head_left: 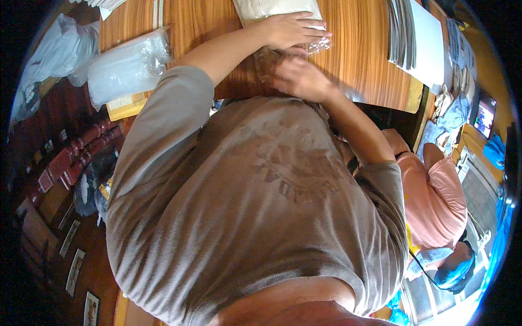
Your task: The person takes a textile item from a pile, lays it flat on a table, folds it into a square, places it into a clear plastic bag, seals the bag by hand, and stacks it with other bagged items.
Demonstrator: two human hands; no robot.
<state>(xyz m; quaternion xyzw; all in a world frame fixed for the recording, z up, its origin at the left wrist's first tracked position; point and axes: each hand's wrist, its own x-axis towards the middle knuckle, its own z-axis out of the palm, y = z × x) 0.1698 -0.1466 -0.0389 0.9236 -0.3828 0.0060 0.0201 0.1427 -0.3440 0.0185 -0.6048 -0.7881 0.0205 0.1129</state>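
A pale, flat item in a clear plastic bag (260,10) lies on the wood-grain table at the top of the view. My left hand (293,30) rests on it, palm down with the fingers stretched out to the right. Clear film sticks out past those fingertips. Just below, close to the table's near edge, is my right hand (302,77), smeared by motion. Its fingers are near the lower end of the bag, and whether they pinch the film cannot be made out.
A stack of clear plastic bags (128,68) lies on the table's left. To the right are a grey stack of thin sheets (401,35) and a white board (427,46). Folded clothes (454,108) are heaped beyond. Another person in a pink shirt (432,201) sits at my right.
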